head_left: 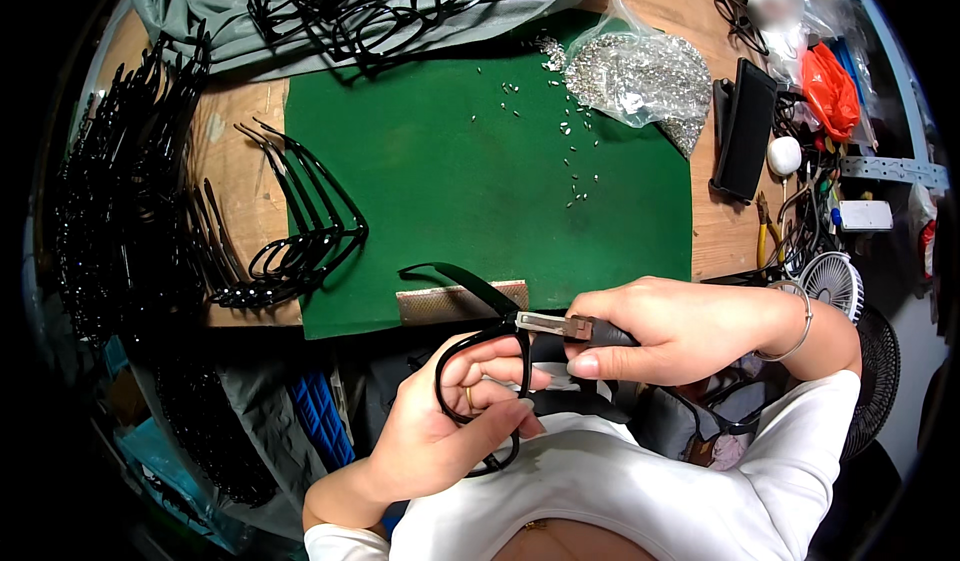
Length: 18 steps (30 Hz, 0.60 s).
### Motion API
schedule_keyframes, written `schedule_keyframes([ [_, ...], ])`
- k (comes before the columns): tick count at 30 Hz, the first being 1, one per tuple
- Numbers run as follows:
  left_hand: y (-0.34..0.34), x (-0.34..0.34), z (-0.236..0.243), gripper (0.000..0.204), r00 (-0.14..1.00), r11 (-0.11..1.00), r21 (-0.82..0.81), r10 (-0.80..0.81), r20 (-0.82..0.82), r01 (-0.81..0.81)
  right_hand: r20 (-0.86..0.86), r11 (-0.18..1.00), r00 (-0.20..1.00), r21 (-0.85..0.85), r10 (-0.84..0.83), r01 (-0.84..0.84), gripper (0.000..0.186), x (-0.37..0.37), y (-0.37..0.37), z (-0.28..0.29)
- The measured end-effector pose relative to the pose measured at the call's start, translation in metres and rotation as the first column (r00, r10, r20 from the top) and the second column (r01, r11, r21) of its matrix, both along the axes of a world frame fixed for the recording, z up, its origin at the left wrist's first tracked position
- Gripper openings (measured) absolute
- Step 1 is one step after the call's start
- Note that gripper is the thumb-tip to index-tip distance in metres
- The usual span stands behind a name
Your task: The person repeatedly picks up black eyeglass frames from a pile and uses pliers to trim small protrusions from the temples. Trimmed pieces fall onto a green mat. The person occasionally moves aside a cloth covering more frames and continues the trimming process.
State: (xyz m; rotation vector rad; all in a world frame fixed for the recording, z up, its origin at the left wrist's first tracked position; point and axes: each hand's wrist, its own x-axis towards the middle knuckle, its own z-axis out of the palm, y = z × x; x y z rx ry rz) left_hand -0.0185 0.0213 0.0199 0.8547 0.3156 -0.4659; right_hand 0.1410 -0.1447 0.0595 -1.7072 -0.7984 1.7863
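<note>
My left hand [420, 431] is closed around a glossy black glasses frame [439, 386], its fingers showing through the lens opening. The frame has no visible lens. One temple arm [468, 283] points up and left over the mat's front edge. In my right hand [680, 331] is a pair of pliers [548, 326] with dark handles. Its metal jaws meet the frame at the corner where the temple joins the rim; whether they grip or only touch it I cannot tell. Just behind lies a textured strip [420, 308] on the mat.
A clear bag of small metal pieces [635, 76] lies on the green mat [420, 171], with loose pieces nearby. Glasses frames stand in a row [310, 231], a large stack [130, 191] and a pile [370, 6]. Rightward are a phone [750, 126], yellow-handled pliers [768, 231] and a fan [832, 283].
</note>
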Motion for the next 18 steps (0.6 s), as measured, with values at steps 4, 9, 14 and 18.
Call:
schedule_keyframes([
  [4,-0.001,-0.001,-0.004,0.047,1.000,1.000,0.015,-0.018,-0.003,0.018,0.091,0.998,0.994,0.012,0.053,-0.055,0.041,0.001,0.000,-0.004],
  [9,-0.003,-0.003,-0.004,0.047,0.999,1.000,0.023,-0.008,-0.033,0.009,0.254,0.990,0.964,0.093,0.078,-0.104,0.039,-0.002,-0.001,-0.012],
  [14,-0.004,0.004,0.005,0.044,0.995,0.999,0.014,0.032,-0.094,-0.030,0.379,0.991,0.925,0.106,0.031,-0.077,0.040,-0.011,-0.004,-0.023],
  [18,-0.007,0.006,0.008,0.044,0.990,0.997,0.018,0.076,-0.123,-0.074,0.347,0.994,0.938,0.100,0.007,-0.044,0.041,-0.011,-0.008,-0.024],
])
